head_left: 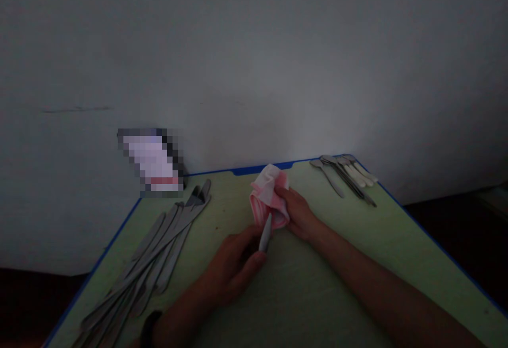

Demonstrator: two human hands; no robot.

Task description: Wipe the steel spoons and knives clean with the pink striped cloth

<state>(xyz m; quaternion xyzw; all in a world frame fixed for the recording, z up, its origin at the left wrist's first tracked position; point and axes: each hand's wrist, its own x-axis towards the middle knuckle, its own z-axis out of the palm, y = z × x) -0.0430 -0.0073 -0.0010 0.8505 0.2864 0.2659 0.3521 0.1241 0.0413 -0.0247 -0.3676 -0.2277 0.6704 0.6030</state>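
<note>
My left hand (pixel 238 263) is closed on a metal table knife (pixel 265 232), with its fingers behind it and the thumb near its lower end. The upper tip of the knife points at a pink and white cloth (pixel 270 192), and whether the two touch is hard to tell. Bunched and folded, the cloth is gripped by my right hand (pixel 297 211) from its right side. Both hands are just above the middle of the table. Part of the knife is hidden by my left hand.
Several metal table knives (pixel 159 255) lie in a loose pile on the green table (pixel 317 295). At the far right are several spoons (pixel 331 176), some with white handles. A blurred-out phone-like device (pixel 153 160) leans on the wall (pixel 254 73) at back left.
</note>
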